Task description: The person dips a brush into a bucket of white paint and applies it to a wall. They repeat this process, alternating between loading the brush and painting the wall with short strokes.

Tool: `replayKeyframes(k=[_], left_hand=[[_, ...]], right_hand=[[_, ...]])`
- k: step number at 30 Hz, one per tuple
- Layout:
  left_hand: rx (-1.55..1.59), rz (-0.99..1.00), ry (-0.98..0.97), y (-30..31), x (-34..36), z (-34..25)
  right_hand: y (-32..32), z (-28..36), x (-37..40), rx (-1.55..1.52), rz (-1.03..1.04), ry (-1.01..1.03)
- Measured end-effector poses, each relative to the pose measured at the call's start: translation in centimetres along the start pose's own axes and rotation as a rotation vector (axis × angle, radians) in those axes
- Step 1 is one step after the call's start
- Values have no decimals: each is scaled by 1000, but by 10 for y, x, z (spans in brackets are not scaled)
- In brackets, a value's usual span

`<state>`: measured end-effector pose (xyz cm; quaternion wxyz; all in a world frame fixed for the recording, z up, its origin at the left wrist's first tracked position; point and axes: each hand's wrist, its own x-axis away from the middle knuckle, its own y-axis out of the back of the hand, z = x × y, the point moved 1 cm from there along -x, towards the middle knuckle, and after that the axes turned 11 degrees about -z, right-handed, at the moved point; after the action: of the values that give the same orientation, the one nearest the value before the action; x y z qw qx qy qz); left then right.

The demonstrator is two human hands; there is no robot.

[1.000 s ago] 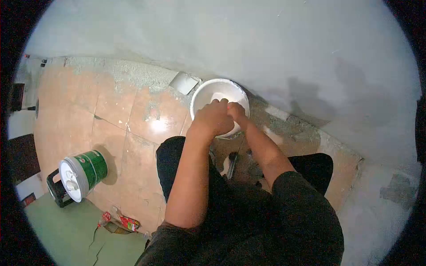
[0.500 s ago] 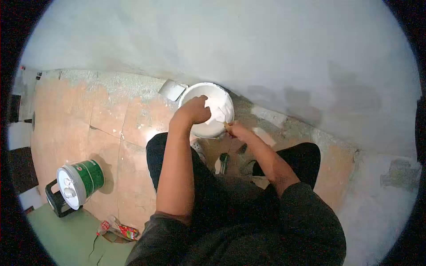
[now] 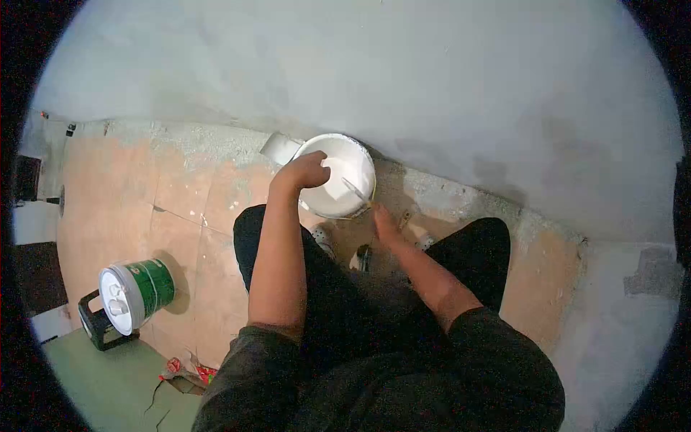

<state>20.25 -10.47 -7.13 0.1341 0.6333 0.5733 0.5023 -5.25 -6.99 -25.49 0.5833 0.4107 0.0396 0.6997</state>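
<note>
A round white bucket [image 3: 366, 167] with white paste inside stands on the floor against the wall. My left hand [image 3: 306, 171] is over its left side, the fingers curled; whatever they grip, if anything, is too small to name. At the lower right rim, my right hand [image 3: 384, 222] is closed on the handle of a scraper [image 3: 354, 190], whose blade points into the bucket. A flat metal plate [image 3: 280, 148] lies beside the bucket's upper left rim.
A green and white bucket [image 3: 151, 286] with a white lid stands at the lower left beside a black frame [image 3: 90, 320]. Red packaging [image 3: 173, 369] lies near the green surface [image 3: 93, 374]. The wall [image 3: 432, 72] rises behind the bucket. My knees flank the work area.
My right hand has turned and shifted slightly right and down, and the scraper blade is at a different angle. My left hand has moved slightly left. The camera view has shifted a little.
</note>
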Motion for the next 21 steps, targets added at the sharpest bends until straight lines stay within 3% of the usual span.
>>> replayKeyframes(k=[1, 3, 4, 6, 10, 12, 15, 16, 19, 20, 21], left_hand=[[15, 0, -14, -1, -1, 0], [-31, 11, -20, 1, -1, -4], [-20, 22, -25, 1, -2, -4], [-1, 14, -11, 3, 1, -5], [-22, 27, 10, 4, 1, -8], [-17, 27, -4, 3, -1, -7], [-14, 33, -13, 1, -1, -6], [-20, 17, -29, 0, -3, -4], [-15, -2, -25, -2, -6, -2], [-10, 11, -16, 0, -4, -4], [-7, 22, -5, 2, -2, -6]], right_hand=[[-18, -51, -28, -2, -1, 1], [-80, -125, -86, -124, -58, 518], [-45, -105, -66, -124, -58, 517], [-14, -27, -20, -119, 50, 28], [-45, -79, -55, -177, 34, 109], [-55, -91, -64, 334, -154, 574], [-21, -60, -30, 76, 1, 446], [-25, -58, -35, 594, -132, 732], [-35, -68, -47, 560, -249, 836], [-46, -84, -48, 158, -197, 502], [-51, -93, -61, 159, -198, 501]])
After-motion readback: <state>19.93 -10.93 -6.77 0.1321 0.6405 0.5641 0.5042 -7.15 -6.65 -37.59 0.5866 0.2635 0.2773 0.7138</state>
